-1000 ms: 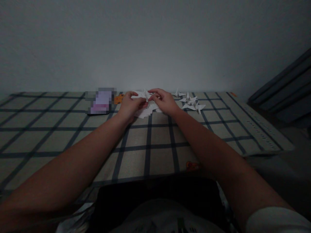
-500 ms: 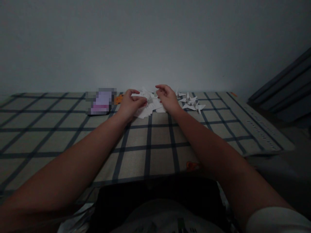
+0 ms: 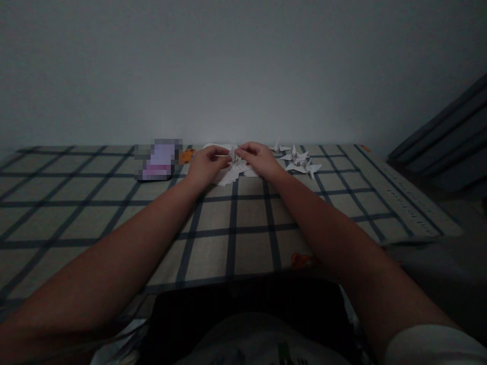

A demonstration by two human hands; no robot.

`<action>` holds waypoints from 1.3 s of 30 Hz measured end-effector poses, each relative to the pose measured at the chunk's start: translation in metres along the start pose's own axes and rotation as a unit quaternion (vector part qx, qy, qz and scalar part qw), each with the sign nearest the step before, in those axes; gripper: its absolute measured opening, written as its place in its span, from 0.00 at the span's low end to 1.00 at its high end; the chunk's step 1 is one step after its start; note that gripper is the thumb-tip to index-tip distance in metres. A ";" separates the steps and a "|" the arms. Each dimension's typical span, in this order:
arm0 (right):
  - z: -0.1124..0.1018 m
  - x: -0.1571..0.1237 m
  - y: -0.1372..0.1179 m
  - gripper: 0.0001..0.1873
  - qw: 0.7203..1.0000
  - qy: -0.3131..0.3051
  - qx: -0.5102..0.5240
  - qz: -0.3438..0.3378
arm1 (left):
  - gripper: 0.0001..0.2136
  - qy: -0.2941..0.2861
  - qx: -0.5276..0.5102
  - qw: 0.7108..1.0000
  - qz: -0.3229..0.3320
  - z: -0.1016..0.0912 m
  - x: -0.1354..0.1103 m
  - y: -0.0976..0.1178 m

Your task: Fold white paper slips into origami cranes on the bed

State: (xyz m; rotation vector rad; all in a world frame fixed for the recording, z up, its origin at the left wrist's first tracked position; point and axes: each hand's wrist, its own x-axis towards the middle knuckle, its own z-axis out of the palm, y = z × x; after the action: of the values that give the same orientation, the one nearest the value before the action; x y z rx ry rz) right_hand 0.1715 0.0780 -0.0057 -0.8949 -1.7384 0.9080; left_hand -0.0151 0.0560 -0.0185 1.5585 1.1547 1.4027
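Observation:
Over the far middle of the table, my left hand (image 3: 205, 165) pinches a small folded white paper crane (image 3: 235, 153) between thumb and fingertips. My right hand (image 3: 261, 159) grips the crane's other side, its fingers and thumb drawn together. The fingertips of both hands nearly meet and cover much of the crane, so its exact folds are hard to make out in the dim light. Loose white paper sheets (image 3: 227, 177) lie spread beneath both hands. Several finished white paper cranes (image 3: 300, 162) sit in a cluster just right of my right hand.
A phone (image 3: 162, 158), partly pixelated, rests left of my left hand. The checked tablecloth (image 3: 249, 215) has orange printed figures. A pale wall (image 3: 243, 71) rises directly behind the table. Dark folded fabric (image 3: 449, 137) hangs at the right.
My right hand has come left and down, and its fingers have closed on the paper crane. The left hand has kept its pinch, with the crane shifted slightly right and lower.

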 end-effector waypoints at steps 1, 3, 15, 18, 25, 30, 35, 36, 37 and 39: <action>0.000 0.000 0.001 0.08 1.000 -0.002 -0.005 -0.004 | 0.11 0.004 -0.015 1.000 -0.010 0.001 -0.001 0.001; -0.001 0.000 0.001 0.08 1.000 0.001 -0.019 -0.015 | 0.11 0.017 -0.043 0.998 -0.033 0.002 -0.001 0.003; 0.001 -0.009 -0.013 0.04 0.993 0.024 -0.094 -0.068 | 0.18 0.011 -0.023 0.999 -0.033 0.006 -0.011 0.015; 0.002 -0.009 -0.012 0.04 0.994 0.015 -0.084 -0.070 | 0.17 0.011 -0.022 0.999 -0.024 0.005 -0.009 0.014; 0.005 0.001 -0.001 0.04 0.995 0.078 0.059 0.032 | 0.09 0.065 -0.115 0.990 -0.054 0.005 -0.002 0.013; 0.003 0.002 -0.002 0.06 0.976 0.077 0.167 0.115 | 0.08 0.048 -0.179 0.979 -0.083 0.004 -0.002 0.018; 0.004 -0.001 -0.002 0.05 0.972 0.032 0.185 0.140 | 0.08 0.045 -0.102 0.992 -0.063 0.005 -0.005 0.019; 0.005 -0.001 -0.002 0.05 0.974 0.027 0.175 0.141 | 0.08 0.045 -0.088 0.994 -0.053 0.006 -0.006 0.019; 0.006 0.000 -0.002 0.05 0.976 0.023 0.165 0.138 | 0.08 0.046 -0.078 0.995 -0.048 0.006 -0.006 0.019; 0.007 0.000 -0.002 0.04 0.981 0.018 0.147 0.129 | 0.08 0.048 -0.062 0.996 -0.048 0.006 -0.007 0.019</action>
State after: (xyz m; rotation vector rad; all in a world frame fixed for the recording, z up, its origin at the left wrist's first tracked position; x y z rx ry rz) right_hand 0.1649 0.0758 -0.0058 -0.9427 -1.4296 1.2740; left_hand -0.0061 0.0433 -0.0042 1.3449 1.1593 1.4692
